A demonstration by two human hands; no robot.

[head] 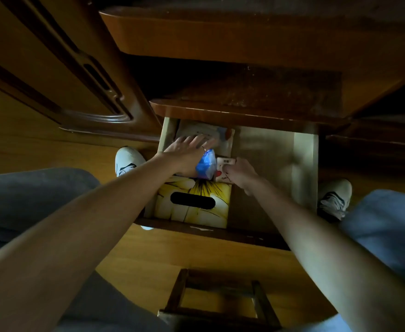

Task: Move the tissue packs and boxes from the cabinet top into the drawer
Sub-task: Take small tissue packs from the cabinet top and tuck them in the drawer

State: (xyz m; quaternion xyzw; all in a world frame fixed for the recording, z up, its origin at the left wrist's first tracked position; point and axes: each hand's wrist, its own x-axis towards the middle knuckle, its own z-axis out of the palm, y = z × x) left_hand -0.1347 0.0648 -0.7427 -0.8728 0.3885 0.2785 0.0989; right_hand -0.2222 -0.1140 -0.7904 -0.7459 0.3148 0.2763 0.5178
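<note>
1. Nearest the viewer, in front of the open drawer (302, 164), a dark wooden stool (217, 300) stands on the yellow floor (129, 257), with a knee at either side.
2. Inside the drawer, at its front left, lies a yellow tissue box (196, 204), slot up.
3. Just behind that box, the left hand (184, 154) lies with fingers spread flat; a blue tissue pack (206, 164) sits under its palm edge, touching it.
4. Beside the blue pack, the right hand (241, 174) curls its grip round a small white pack (224, 167) with red print.
5. Farther back in the drawer's left rear, a pale box (203, 134) lies under the left fingertips.
6. Beyond the drawer, the cabinet top (256, 92) is dark; white shoes (335, 197) flank the drawer.
</note>
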